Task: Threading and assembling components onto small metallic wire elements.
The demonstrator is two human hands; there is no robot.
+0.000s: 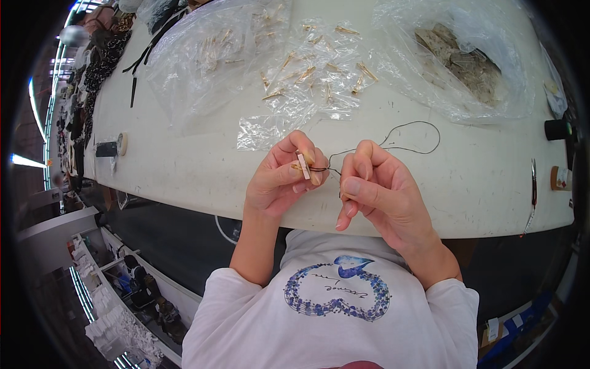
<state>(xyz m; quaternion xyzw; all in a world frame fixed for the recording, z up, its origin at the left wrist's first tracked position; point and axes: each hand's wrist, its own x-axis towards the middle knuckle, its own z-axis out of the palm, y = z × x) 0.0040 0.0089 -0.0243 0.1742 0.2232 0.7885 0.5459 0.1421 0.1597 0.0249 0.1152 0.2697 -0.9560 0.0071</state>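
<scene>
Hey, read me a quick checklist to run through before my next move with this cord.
1. Left hand has a grip on the small pale rectangular piece: ok, held between thumb and fingers.
2. Right hand has a grip on the dark cord: ok, pinched at the fingertips.
3. Cord loop spread open: ok.
4. Cord firmly fixed to the piece: cannot tell, fingers partly hide it.
5. Slim pointed tool away from the table's near edge: not ok, its lower end reaches it.
</scene>
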